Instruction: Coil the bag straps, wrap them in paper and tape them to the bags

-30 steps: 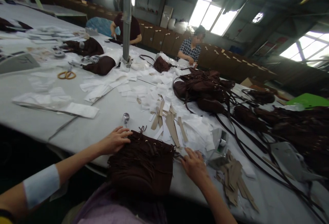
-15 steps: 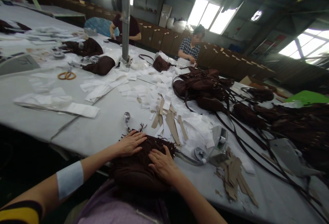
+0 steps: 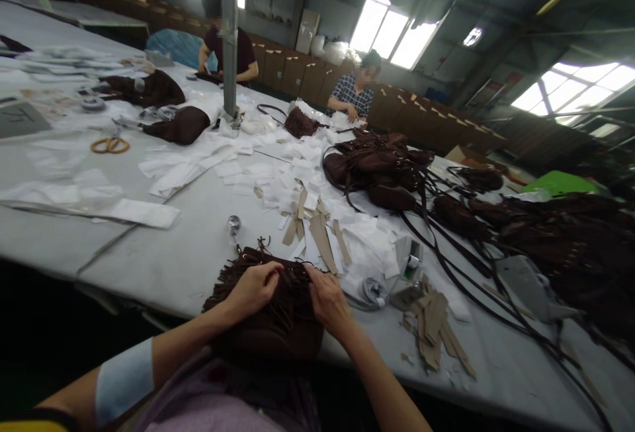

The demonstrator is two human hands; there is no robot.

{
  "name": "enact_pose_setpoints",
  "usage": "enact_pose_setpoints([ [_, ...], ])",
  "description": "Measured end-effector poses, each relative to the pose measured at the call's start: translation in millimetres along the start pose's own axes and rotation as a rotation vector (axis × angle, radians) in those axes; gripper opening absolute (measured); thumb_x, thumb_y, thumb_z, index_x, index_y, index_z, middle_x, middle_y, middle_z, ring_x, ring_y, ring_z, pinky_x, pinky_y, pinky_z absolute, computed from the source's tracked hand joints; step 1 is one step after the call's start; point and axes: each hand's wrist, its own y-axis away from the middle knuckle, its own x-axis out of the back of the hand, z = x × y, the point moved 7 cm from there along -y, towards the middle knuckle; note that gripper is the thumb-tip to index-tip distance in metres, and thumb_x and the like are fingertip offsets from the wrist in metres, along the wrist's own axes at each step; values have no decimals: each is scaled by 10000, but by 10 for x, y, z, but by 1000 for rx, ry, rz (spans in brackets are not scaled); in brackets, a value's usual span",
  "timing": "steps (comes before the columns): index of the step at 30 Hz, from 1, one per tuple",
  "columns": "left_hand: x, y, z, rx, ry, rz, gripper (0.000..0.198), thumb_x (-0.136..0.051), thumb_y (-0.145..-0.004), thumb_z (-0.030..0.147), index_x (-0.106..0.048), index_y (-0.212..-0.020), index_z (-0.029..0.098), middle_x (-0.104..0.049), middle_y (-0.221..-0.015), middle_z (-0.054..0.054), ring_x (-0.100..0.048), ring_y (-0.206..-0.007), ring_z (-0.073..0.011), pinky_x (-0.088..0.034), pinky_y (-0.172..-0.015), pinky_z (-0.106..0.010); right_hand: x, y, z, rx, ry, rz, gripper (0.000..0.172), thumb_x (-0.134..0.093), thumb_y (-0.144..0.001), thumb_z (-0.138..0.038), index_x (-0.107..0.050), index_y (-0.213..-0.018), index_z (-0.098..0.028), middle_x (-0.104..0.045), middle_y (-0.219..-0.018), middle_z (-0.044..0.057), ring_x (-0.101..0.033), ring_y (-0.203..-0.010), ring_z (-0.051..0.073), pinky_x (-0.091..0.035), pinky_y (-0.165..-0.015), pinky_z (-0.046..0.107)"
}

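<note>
A dark brown fringed bag is lying at the near edge of the pale worktop, in the middle, its eyeleted top edge facing the far side. The left hand is reaching over the fringe and holding its thumb and fingers narrow, pinching at the bag near that top edge; exactly what sits between the fingertips is too small to tell. The right hand is resting its bent fingers against the bag's far right part, and whether it is gripping anything I cannot tell.

A plastic-wrapped coil is sitting just right of the bag, and tan strips are lying farther right. White paper scraps are spreading beyond the bag, while scissors with orange handles are lying at the far left. A heap of brown bags is filling the far right-centre, trailing long straps toward the near right. Two people are working across the worktop.
</note>
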Motion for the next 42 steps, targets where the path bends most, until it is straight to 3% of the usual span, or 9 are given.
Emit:
enact_pose_setpoints([
  [3, -219, -19, -207, 380, 296, -48, 245, -521, -873, 346, -640, -837, 135, -685, -751, -92, -651, -609, -207, -504, -587, -304, -280, -319, -206, 48, -7, -79, 499, -343, -970, -271, -279, -1454, -170, -509, -1382, 122, -485, -1244, 203, -326, -1044, 415],
  [8, -408, -113, -324, 518, 376, -94, 343, -681, -754, 456, -603, -755, 122, -633, -562, -56, -598, -426, -178, -404, -399, -226, -409, -256, -114, 69, 44, -112, 446, -425, -952, -340, -410, -1382, -222, -532, -1365, 94, -470, -1259, 208, -288, -1065, 463],
  [14, -564, -164, -347, 623, 511, -51, 271, -787, -662, 273, -559, -741, 150, -613, -542, -3, -574, -420, -139, -427, -421, -208, -220, 102, 163, -16, 144, -69, 406, -513, -912, -311, -491, -1310, -232, -565, -1310, 108, -491, -1221, 251, -230, -1078, 525],
  [22, -434, -271, -283, 733, 786, -135, 112, -578, -831, 149, -568, -721, 127, -603, -615, 9, -592, -519, -110, -524, -530, -222, 86, 257, 310, -204, 220, 130, 267, -459, -893, -148, -614, -1101, -213, -610, -1246, 122, -536, -1180, 257, -263, -1049, 547],
  [27, -335, -393, -137, 734, 820, -178, 153, -554, -915, 251, -596, -961, 112, -617, -824, -10, -575, -607, -85, -503, -527, -208, 384, 263, -15, -350, 193, 348, 397, -326, -931, -149, -501, -1287, -132, -569, -1287, 181, -540, -1184, 249, -397, -994, 449],
  [32, -320, -548, 59, 689, 803, -178, 235, -556, -914, 296, -582, -1078, 130, -621, -972, -51, -613, -747, -130, -542, -626, -274, 97, 203, -530, -341, -327, 379, 501, -597, -824, -361, -534, -1294, -199, -622, -1242, 100, -574, -1144, 261, -437, -994, 394],
  [36, -365, -505, 43, 635, 782, -146, 283, -565, -907, 304, -568, -1139, 142, -607, -1085, -75, -620, -877, -175, -550, -733, -348, -180, 328, -320, -574, -585, 477, 230, -599, -806, -367, -712, -870, -176, -720, -799, 77, -670, -758, 252, -532, -773, 407],
  [38, -408, -392, -69, 627, 775, -136, 304, -566, -906, 309, -560, -1163, 147, -595, -1129, -84, -613, -928, -193, -543, -776, -378, -223, 439, -168, -634, -639, 532, 297, -536, -865, -391, -681, -740, -164, -672, -656, 50, -640, -629, 214, -542, -656, 376],
  [42, -446, -225, -264, 609, 802, -123, 327, -566, -904, 314, -550, -1187, 151, -579, -1174, -93, -601, -982, -213, -529, -820, -411, -165, 745, 7, -733, -764, 692, 288, -519, -925, -391, -627, -973, -128, -653, -820, 29, -630, -683, 145, -547, -645, 320],
])
